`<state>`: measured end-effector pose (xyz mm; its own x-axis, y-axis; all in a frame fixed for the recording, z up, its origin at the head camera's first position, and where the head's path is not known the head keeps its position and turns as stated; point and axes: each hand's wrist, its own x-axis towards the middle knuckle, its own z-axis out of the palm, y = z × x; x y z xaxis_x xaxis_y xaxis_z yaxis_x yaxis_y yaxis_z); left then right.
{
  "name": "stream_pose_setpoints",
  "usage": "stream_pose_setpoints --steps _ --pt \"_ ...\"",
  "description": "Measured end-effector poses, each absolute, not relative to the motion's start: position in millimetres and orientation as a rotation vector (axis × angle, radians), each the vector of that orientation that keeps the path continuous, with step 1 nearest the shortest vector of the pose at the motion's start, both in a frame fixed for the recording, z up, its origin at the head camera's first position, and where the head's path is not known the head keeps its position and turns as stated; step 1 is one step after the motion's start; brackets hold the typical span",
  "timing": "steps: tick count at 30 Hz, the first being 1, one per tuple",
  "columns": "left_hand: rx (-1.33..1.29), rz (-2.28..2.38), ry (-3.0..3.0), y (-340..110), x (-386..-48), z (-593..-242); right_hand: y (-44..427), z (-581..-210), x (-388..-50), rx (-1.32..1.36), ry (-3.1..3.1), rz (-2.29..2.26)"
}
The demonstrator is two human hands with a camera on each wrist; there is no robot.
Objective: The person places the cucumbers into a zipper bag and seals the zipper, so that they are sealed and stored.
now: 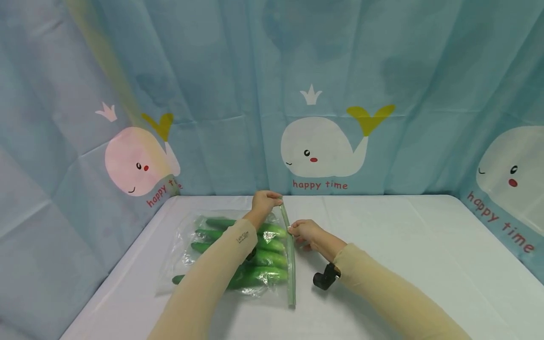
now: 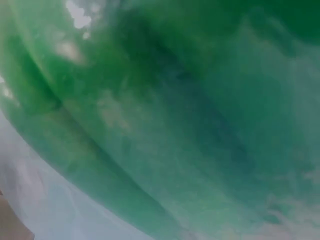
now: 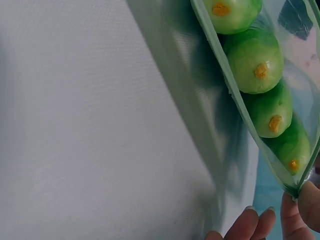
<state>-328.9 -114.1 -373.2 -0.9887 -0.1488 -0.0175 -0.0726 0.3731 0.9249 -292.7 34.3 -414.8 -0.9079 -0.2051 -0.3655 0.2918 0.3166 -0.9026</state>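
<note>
A clear zip bag [image 1: 182,264] with a green strip along its mouth lies on the table, holding several green cucumbers [image 1: 265,274]. At the strip's far end, my left hand [image 1: 264,203] pinches the edge between thumb and fingers. My right hand [image 1: 309,233] pinches the strip [image 1: 291,269] a little nearer to me. In the right wrist view the bag's mouth gapes, and the cucumbers' pale ends [image 3: 253,65] show inside; the right thumb and forefinger [image 3: 310,205] meet where its two edges join. Blurred green cucumbers [image 2: 150,125] fill the left wrist view, where the left fingers are hidden.
The white table [image 1: 382,250] extends to the right of the bag. Behind it hangs a blue curtain [image 1: 238,94] printed with whales. A black wrist camera [image 1: 326,277] hangs under the right sleeve.
</note>
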Motion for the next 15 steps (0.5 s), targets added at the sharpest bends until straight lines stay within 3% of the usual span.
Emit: stream_pose_setpoints --steps 15 --pt "0.202 -1.744 -2.534 -116 -346 -378 40 -415 -285 0.056 2.216 -1.573"
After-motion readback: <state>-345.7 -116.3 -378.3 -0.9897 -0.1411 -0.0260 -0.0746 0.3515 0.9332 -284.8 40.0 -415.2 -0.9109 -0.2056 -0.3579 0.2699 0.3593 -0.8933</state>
